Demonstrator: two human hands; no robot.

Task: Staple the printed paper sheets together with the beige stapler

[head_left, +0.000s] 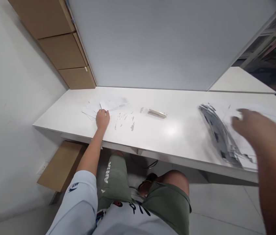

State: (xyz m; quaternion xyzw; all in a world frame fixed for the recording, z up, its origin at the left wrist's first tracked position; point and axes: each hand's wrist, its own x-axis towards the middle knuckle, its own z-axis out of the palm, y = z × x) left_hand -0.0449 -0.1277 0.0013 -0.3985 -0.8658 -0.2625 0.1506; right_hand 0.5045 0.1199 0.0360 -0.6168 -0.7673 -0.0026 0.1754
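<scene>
My left hand rests at the left of the white table, its fingers curled down on the near edge of some thin white paper sheets. A faint oval mark shows on one of these sheets. Above the right end of the table my right hand is blurred by motion, with thumb and forefinger apart and nothing visible between them. Just left of it lies a long, uneven pile of grey-and-white paper strips. White sheets lie beneath and beside the right hand. A pale stapler sits mid-table, apart from both hands.
Small grey scraps or marks dot the white table between my left hand and the stapler. Brown cardboard boxes stand at the back left, against a grey panel. Another carton is below the table's left end.
</scene>
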